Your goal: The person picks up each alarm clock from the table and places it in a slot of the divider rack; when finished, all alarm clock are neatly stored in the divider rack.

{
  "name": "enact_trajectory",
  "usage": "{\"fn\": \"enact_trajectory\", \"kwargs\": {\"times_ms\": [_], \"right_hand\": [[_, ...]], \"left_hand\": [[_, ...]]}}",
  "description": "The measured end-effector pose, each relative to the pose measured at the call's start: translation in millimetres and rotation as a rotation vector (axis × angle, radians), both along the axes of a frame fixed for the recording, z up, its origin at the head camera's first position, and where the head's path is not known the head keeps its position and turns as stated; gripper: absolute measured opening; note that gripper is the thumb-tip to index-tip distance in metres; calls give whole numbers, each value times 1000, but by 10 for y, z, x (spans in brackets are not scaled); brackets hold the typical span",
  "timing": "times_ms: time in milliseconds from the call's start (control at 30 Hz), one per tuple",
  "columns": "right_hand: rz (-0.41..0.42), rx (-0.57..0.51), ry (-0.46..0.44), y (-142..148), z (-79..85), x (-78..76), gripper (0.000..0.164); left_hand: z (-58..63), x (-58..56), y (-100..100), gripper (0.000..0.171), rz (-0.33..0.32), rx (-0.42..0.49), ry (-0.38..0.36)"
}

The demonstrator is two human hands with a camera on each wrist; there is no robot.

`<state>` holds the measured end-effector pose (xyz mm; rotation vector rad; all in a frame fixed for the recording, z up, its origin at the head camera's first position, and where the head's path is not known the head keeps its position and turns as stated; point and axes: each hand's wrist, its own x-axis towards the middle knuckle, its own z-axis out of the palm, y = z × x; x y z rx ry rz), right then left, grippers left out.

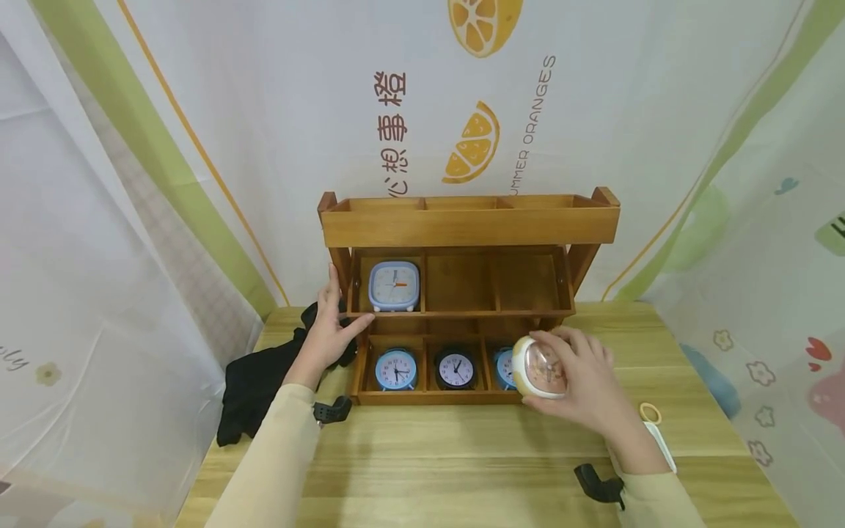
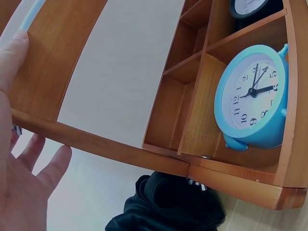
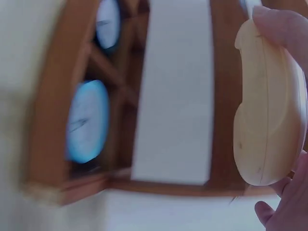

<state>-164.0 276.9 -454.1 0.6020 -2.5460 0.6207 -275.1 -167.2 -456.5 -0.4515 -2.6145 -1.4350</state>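
Observation:
My right hand [image 1: 590,381] grips a round white-and-tan alarm clock [image 1: 545,371] with a pinkish face, in front of the lower right compartment. The clock's pale back [image 3: 262,110] faces the right wrist camera. My left hand [image 1: 325,339] lies against the left side of a wooden rack [image 1: 469,229], fingers extended, thumb at the middle tier's front edge. A lilac-blue clock [image 1: 394,286] stands in that tier's left compartment. Below are a light-blue clock [image 1: 396,369], a black-rimmed clock [image 1: 456,369] and another blue clock [image 1: 505,369], the last partly hidden by the held one.
Black cloth [image 1: 260,381] is bunched on the wood-grain table [image 1: 429,462], left of the rack. To the right, partly beneath my forearm, lies a white object [image 1: 660,446] beside a yellow ring [image 1: 650,413]. A printed curtain [image 1: 297,147] hangs behind the rack.

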Motion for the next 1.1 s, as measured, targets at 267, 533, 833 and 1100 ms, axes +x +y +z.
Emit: {"fn": "enact_trajectory", "kwargs": {"times_ms": [267, 533, 833, 1100], "right_hand": [[70, 23, 71, -479, 537, -623, 100], [34, -95, -102, -972, 584, -1099, 101], [-3, -110, -170, -1108, 481, -1321, 92], [12, -12, -184, -1092, 431, -1313, 86]], "left_hand": [[19, 6, -26, 113, 1, -11, 6], [12, 16, -31, 112, 6, 10, 14], [17, 13, 22, 111, 5, 19, -3], [9, 23, 14, 112, 12, 18, -4]]}}
